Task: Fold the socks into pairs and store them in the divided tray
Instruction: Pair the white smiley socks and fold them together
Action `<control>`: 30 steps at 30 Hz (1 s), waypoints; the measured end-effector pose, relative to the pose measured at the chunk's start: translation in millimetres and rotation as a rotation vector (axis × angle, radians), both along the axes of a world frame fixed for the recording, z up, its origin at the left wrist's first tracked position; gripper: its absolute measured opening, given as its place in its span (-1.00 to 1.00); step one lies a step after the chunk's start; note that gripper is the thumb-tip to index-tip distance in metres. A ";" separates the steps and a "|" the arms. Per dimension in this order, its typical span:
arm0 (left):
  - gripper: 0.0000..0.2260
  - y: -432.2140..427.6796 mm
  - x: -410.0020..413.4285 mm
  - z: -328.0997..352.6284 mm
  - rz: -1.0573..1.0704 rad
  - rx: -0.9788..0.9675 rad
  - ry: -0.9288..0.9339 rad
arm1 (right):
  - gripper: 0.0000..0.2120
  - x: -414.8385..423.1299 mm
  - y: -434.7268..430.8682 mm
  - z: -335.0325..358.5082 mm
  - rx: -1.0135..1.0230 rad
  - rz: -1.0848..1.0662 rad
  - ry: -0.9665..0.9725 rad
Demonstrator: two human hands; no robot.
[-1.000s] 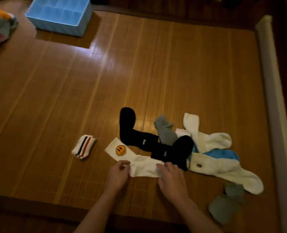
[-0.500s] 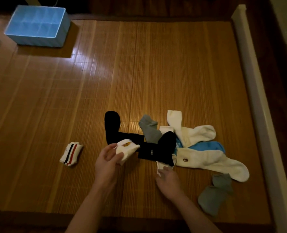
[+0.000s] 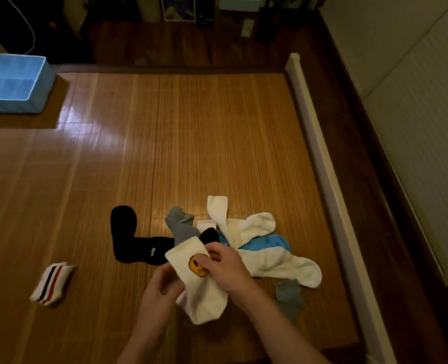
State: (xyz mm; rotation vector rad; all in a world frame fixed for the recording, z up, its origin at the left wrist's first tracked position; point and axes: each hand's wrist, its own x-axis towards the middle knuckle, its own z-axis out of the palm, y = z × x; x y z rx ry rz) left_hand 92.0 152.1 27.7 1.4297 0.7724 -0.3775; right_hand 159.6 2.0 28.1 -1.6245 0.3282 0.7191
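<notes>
While loose mixed-colour socks (image 3: 257,232) lie heaped on the woven bamboo mat (image 3: 191,140), the left hand (image 3: 159,292) and right hand (image 3: 228,269) grip a white sock with a yellow smiley patch (image 3: 204,295) just above it. A folded striped white pair (image 3: 52,283) lies to the left; the pale blue divided tray (image 3: 12,82) sits far back-left.

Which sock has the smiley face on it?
The white sock gripped by the left hand and right hand. Only it bears an orange face patch; the black sock shows small white lettering, the grey sock none.
</notes>
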 end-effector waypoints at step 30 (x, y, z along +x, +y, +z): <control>-0.83 44.6 -59.7 -49.5 0.647 -0.218 0.260 | -0.63 -12.3 44.4 -90.4 -0.315 0.333 -0.200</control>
